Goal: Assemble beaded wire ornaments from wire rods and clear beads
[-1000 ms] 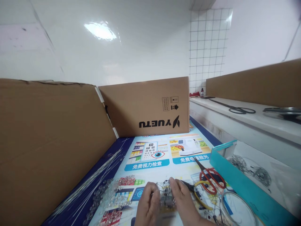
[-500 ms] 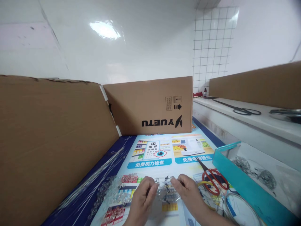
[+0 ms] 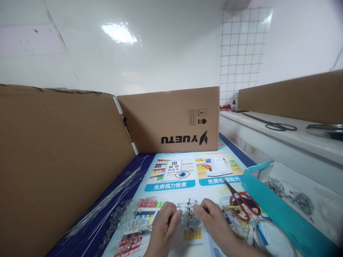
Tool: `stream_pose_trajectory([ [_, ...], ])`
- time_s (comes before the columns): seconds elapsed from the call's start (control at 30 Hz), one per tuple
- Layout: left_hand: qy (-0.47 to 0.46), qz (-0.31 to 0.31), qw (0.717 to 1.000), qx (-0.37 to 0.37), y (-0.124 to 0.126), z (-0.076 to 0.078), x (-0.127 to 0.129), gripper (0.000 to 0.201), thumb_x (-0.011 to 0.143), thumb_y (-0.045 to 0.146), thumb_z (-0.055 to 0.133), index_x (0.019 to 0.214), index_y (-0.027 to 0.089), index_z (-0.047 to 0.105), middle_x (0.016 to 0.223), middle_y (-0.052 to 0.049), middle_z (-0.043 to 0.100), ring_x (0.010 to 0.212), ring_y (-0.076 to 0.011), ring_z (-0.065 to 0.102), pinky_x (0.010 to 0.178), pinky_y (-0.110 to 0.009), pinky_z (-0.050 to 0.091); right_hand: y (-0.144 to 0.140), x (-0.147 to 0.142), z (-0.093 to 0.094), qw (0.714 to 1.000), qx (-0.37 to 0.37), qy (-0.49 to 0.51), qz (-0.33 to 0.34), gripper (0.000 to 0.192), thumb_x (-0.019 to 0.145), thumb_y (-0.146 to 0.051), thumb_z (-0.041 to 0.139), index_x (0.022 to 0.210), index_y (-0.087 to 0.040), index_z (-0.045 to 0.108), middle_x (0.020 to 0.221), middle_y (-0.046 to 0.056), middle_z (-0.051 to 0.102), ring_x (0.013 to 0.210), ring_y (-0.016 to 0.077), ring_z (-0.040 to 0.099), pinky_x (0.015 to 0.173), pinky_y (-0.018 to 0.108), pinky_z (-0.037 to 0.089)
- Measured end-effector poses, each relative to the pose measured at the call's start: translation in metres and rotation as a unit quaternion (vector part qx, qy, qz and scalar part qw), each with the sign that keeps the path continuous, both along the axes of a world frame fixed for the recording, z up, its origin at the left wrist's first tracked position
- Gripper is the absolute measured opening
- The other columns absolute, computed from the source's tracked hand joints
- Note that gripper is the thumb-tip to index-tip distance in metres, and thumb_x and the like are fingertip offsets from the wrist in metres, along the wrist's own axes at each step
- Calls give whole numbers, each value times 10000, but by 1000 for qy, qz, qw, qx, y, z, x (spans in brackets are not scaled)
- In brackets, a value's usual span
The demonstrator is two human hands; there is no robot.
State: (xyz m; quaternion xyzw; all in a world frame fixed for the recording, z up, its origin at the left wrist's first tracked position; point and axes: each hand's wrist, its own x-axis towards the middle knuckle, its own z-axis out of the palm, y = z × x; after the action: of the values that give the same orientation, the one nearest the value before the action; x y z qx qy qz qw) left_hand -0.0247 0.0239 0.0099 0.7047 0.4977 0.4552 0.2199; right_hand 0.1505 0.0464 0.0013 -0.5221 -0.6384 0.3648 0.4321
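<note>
Between my hands, low in the middle of the head view, is a small wire-and-clear-bead piece [image 3: 189, 214] with dark twisted bits along its centre. My left hand [image 3: 166, 223] pinches its left side between thumb and bent fingers. On the opposite side my right hand [image 3: 210, 216] grips it the same way, thumb and forefinger closed near its upper right edge. A spread of clear beads [image 3: 134, 217] lies on the printed sheet to the left of my left hand. Red-handled scissors [image 3: 241, 203] rest to the right of my right hand.
A teal-edged box [image 3: 284, 207] at the right holds coiled wire pieces. Beside it lies a round clear ring-like item [image 3: 276, 239]. Long thin wires [image 3: 107, 200] run along the left. Cardboard panels [image 3: 171, 121] stand behind and left. Black scissors [image 3: 278, 125] lie on the white ledge.
The beaded piece has tilted slightly between my hands, and its lower edge sits a little differently. Both hands keep their pinch with only slight movement.
</note>
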Motion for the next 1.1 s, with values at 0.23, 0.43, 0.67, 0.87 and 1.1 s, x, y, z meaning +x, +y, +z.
stream_pose_trajectory([
  [0.23,-22,-30,999,-7,-2,0,9,246,892,301,370,670,202,409,694,2,440,678,-162,429,638,-272,343,-1,-8,-3,999,21,31,10,382,801,-435,504,578,-209,292,599,-51,297,594,116,325,544,230,292],
  [0.43,-63,-44,997,-28,-1,2,3,240,893,307,377,686,200,432,728,-4,460,709,-162,440,667,-267,355,-7,-5,1,991,-66,103,59,363,817,-468,480,601,-212,337,497,-82,306,458,88,327,471,223,279],
  [0.67,-125,-17,990,-58,2,2,-7,242,884,320,402,687,196,463,715,6,453,685,-149,436,640,-246,363,-4,-2,-4,970,-135,188,79,375,809,-488,507,612,-202,365,464,-94,335,399,64,326,430,210,238],
  [0.87,-148,-19,985,-81,2,5,-9,254,879,342,414,672,197,437,705,12,431,677,-145,420,633,-241,362,-2,1,-8,964,-137,206,100,371,821,-468,510,608,-194,379,464,-84,386,393,56,312,430,209,230],
  [1.1,-149,-30,987,-60,2,4,-9,276,883,316,416,635,194,420,704,11,440,689,-147,435,655,-252,358,-3,1,-8,958,-149,228,87,376,798,-476,538,611,-194,374,486,-86,359,407,58,329,432,198,246],
])
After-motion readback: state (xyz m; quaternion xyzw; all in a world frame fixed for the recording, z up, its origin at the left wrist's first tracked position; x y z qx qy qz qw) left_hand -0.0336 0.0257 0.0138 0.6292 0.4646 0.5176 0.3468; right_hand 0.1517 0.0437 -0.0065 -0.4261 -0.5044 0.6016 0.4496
